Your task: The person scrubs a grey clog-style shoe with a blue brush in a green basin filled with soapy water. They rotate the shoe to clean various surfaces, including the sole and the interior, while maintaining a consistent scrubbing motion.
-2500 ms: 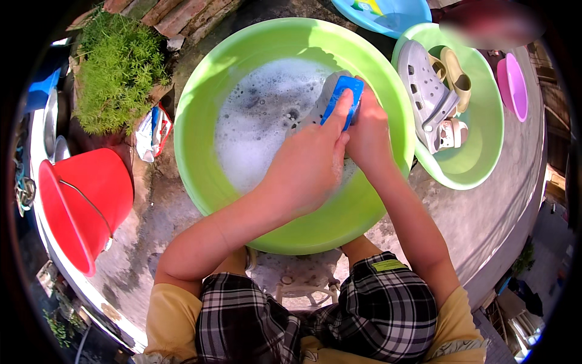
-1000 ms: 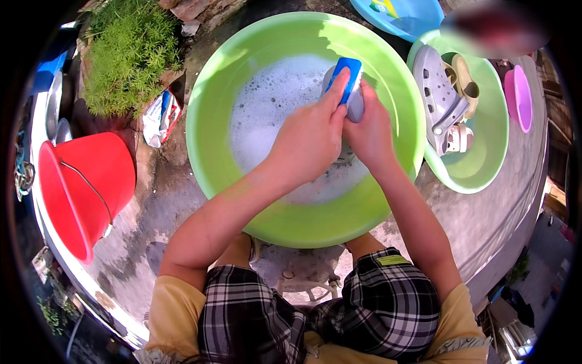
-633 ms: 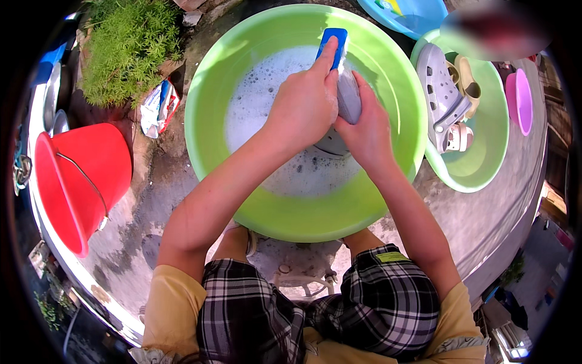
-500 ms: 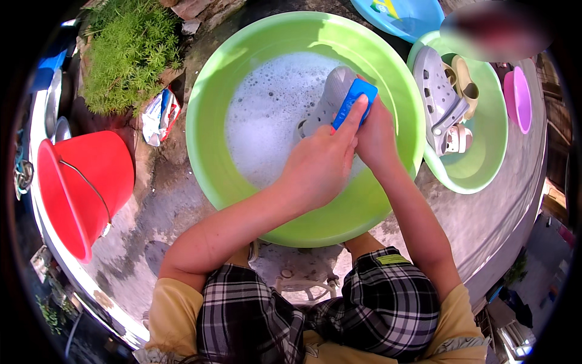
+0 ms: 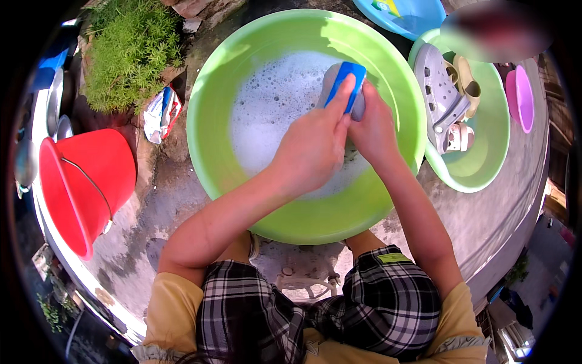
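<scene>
My checked shorts are at the near side of the big green tub. Over the tub, my two hands are close together: my left hand is clamped on a blue brush, forefinger stretched along its back, and my right hand grips a grey shoe beneath the brush. Below them, inside the tub, lies foamy water. Left of the tub I have a red bucket, then a crumpled packet. Right of it, a smaller green basin holds more shoes. Beyond the tub are a leafy plant, far left, and a blue basin, far right.
</scene>
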`<state>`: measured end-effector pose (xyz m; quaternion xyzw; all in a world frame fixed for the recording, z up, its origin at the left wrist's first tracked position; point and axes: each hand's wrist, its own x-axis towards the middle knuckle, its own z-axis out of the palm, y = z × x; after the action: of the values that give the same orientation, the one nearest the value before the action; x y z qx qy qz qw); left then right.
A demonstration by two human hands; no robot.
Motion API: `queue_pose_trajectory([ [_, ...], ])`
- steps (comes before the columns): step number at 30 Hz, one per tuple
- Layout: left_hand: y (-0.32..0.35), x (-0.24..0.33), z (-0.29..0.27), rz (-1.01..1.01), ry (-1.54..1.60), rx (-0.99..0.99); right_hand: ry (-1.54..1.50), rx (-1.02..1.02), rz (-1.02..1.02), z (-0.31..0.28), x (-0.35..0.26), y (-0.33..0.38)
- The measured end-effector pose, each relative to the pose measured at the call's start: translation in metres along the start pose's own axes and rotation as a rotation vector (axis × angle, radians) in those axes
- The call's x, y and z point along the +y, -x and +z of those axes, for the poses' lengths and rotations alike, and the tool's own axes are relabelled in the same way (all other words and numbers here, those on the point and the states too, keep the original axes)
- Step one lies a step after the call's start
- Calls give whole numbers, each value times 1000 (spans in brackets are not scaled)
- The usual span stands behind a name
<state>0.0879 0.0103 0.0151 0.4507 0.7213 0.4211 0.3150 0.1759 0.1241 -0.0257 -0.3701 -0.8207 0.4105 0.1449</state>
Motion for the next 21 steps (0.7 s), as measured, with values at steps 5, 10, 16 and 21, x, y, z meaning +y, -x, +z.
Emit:
queue_pose_trajectory([
  [5, -25, -3, -20, -215, 49, -27, 60, 3, -53, -6, -12, 7],
  [10, -1, -7, -5, -97, 125, 9, 14, -44, -49, -22, -7, 11],
  [16, -15, -59, -1, -189, 66, -199, -150, -301, -114, -45, -2, 24],
  [21, -9, -64, 6, -237, -167, -512, 79, -256, -137, -79, -12, 34],
])
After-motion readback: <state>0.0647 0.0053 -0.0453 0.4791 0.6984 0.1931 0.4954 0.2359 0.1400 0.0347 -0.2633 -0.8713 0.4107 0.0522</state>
